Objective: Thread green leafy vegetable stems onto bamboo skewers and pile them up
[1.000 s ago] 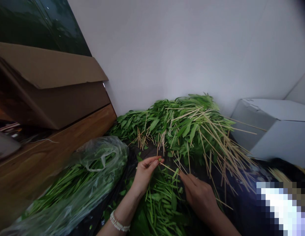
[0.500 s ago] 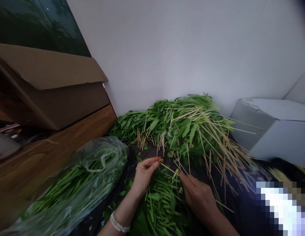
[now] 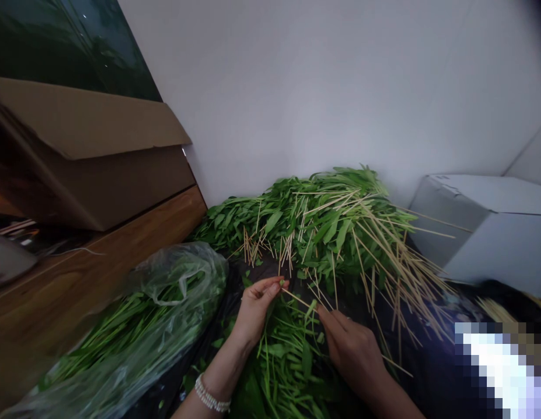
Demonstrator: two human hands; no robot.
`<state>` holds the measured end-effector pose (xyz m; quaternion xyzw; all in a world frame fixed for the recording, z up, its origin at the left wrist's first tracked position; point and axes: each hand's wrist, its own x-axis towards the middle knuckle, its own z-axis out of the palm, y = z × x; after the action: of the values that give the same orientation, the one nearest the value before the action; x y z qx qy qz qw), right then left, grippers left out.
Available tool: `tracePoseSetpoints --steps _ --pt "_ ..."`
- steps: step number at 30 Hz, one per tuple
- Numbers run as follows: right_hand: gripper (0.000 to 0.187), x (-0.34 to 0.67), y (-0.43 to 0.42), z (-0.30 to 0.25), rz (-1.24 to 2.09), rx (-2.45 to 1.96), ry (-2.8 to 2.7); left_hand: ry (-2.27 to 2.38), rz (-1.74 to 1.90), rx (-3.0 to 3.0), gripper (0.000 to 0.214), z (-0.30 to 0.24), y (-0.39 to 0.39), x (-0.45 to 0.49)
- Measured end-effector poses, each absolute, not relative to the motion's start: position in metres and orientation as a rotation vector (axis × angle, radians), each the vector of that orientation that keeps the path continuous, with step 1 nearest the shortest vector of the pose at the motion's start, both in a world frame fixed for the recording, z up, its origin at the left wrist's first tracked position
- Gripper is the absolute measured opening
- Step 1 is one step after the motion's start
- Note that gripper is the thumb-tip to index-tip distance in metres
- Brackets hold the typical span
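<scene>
My left hand [image 3: 258, 304], with a beaded bracelet [image 3: 209, 397] on the wrist, pinches a small piece of green stem [image 3: 282, 283] between thumb and fingertips. The tip of a thin wooden skewer [image 3: 297, 298] meets that piece. My right hand [image 3: 352, 344] is closed round the skewer's other end. Another bit of green stem [image 3: 312, 307] sits on the skewer close to my right fingertips. Below and between my hands lies a heap of leafy green stems [image 3: 279, 355] on a dark sheet.
Behind my hands is a pile of leafy greens [image 3: 292, 209] with many skewers [image 3: 396, 262] sticking out. A clear plastic bag [image 3: 165, 326] of greens lies at left, beside a cardboard box [image 3: 122, 180] on wood. At right stands a white box [image 3: 501, 233] by the wall [image 3: 318, 87].
My left fingers have shifted very slightly, so more of the green stem piece shows at the skewer's tip. My right hand is almost where it was.
</scene>
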<state>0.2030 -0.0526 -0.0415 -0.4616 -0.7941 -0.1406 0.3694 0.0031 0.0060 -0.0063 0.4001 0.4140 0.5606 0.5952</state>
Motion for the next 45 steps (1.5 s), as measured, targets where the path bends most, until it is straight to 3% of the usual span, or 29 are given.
tracePoseSetpoints --steps 14,21,30,45 --pt "0.033 0.201 -0.054 -0.048 -0.280 -1.175 -2.048 1.005 1.260 1.042 0.030 -0.011 0.003 0.004" --pt "0.032 0.202 -0.051 -0.046 -0.228 -1.173 -2.007 1.010 1.294 1.142 0.053 -0.005 0.003 0.003" --pt "0.033 0.203 -0.052 -0.044 -0.243 -1.148 -2.011 1.139 1.262 1.154 0.029 -0.006 0.003 0.001" --pt "0.037 0.200 -0.055 -0.050 -0.269 -1.180 -2.050 1.074 1.138 1.192 0.024 -0.001 0.002 0.005"
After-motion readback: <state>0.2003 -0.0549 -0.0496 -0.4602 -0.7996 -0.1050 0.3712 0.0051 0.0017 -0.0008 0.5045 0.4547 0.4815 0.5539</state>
